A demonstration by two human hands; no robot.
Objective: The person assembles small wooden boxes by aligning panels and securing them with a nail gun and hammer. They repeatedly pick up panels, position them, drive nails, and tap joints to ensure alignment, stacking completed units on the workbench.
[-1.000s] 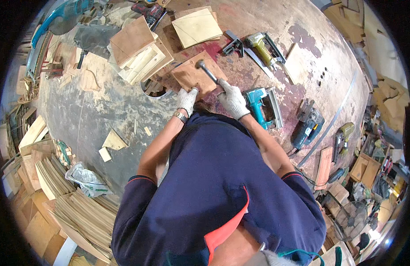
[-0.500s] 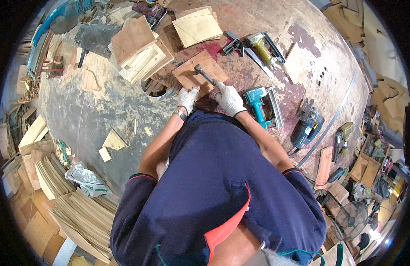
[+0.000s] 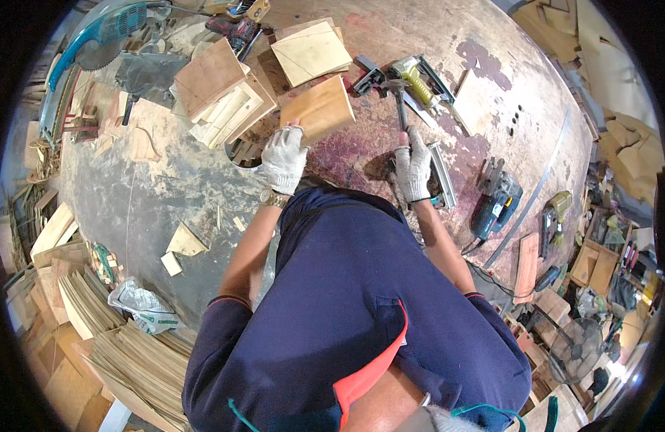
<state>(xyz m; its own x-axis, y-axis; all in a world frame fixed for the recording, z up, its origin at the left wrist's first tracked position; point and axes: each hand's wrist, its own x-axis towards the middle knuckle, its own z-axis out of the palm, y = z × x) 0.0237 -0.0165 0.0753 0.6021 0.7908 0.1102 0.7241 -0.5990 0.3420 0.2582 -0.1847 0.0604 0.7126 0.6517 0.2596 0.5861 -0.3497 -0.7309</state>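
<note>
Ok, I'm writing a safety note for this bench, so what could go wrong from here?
The left hand holds the wooden board near one corner, so it might twist or slip. The hammer in the right hand appears close to the yellow-green tool and could knock it, though the actual gap is hard to judge. A dropped scrap might fall into the round opening near the left hand.

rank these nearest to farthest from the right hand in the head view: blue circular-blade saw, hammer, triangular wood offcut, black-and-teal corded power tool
1. Hammer: in the right hand.
2. Black-and-teal corded power tool: right of that hand, on the worktop.
3. Triangular wood offcut: left, on the worktop.
4. Blue circular-blade saw: far upper left.
</note>
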